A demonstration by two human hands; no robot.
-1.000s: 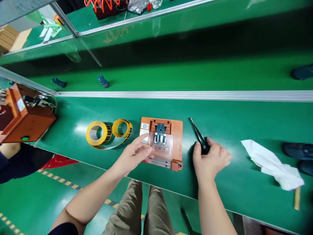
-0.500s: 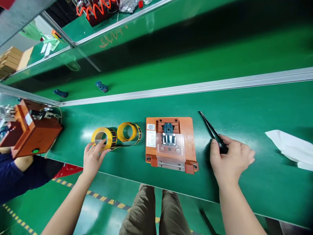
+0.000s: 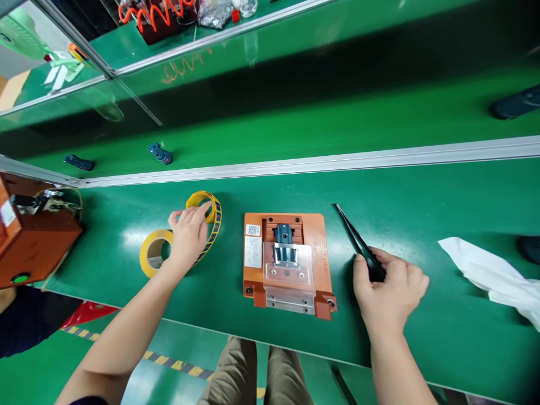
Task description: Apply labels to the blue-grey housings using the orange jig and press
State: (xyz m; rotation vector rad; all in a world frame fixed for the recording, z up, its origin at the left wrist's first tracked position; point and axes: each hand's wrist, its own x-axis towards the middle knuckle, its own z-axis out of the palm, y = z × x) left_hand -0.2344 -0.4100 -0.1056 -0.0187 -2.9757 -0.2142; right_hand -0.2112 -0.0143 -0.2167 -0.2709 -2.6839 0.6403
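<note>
My left hand (image 3: 189, 233) is at the curled yellow label strip (image 3: 216, 216), its fingers closed on the strip's loop. Left of that hand, a yellow tape roll (image 3: 147, 253) rests on the green table. My right hand (image 3: 390, 287) grips black tweezers (image 3: 356, 239) by their rear end, tips pointing up and left. Between my hands lies an orange fixture (image 3: 318, 247) with a clear plastic plate (image 3: 291, 284) and a dark blue part (image 3: 283, 233) set in it.
White paper (image 3: 489, 270) lies at the right of the table (image 3: 228, 309). A metal rail (image 3: 270, 167) runs behind the fixture. Small dark parts (image 3: 160, 153) sit beyond it. An orange machine (image 3: 34, 242) and part of a person are at the left.
My left hand has moved right and away from the tape roll to the curled strip. The strip's loop has shifted back. My right hand still holds the tweezers. The view has shifted slightly.
</note>
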